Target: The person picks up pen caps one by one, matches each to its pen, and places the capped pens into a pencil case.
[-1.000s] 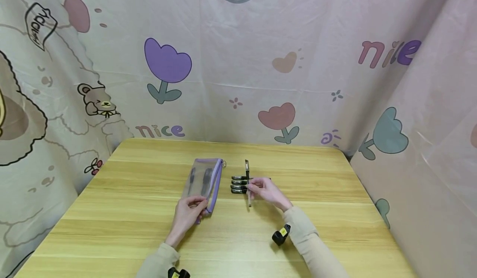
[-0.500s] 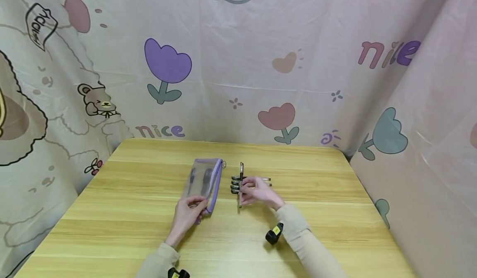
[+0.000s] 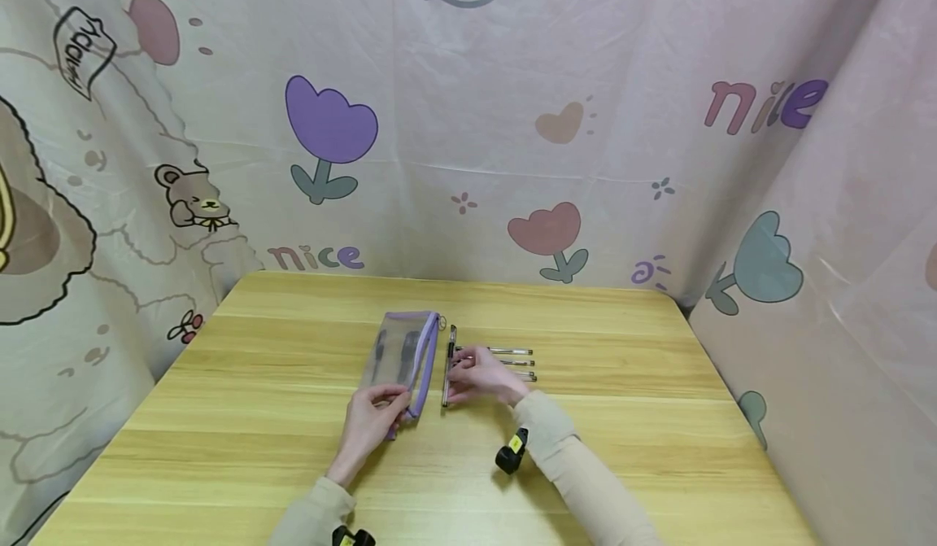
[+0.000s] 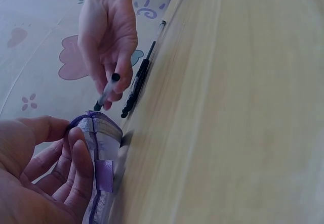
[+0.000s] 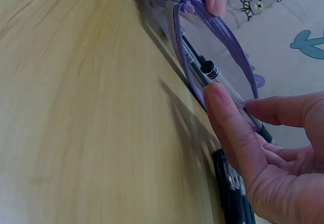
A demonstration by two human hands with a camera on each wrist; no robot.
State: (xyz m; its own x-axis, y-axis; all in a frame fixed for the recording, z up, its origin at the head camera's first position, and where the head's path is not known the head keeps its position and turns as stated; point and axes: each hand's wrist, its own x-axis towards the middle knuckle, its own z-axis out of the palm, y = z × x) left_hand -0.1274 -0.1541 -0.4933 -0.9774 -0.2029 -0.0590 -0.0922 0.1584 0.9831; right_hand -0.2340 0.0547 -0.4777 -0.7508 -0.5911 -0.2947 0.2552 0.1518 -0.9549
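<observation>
My left hand (image 3: pixel 369 422) pinches the near end of a see-through pencil case (image 3: pixel 393 349) with purple zipper edging. Dark pens show through its side, and in the right wrist view its zipper mouth gapes open. Between thumb and fingers of my right hand (image 3: pixel 486 375) is a clear gel pen (image 3: pixel 447 379) with a black cap, its cap end pointing away from me. This pen is just right of the case's mouth, apart from it in the head view. Several similar pens (image 3: pixel 521 352) lie side by side on the table beneath and beyond my right hand, partly hidden by it.
Everything lies on a light wood-grain table (image 3: pixel 622 351). A patterned curtain (image 3: pixel 439 123) hangs behind it and along both sides. Black devices with yellow labels, one at the right wrist (image 3: pixel 511 452) and one at the left (image 3: pixel 353 536), stick out from the sleeves.
My right hand has moved left with the gel pen, from above the row of pens to beside the pencil case. The row's right ends have come into sight. My left hand stays put.
</observation>
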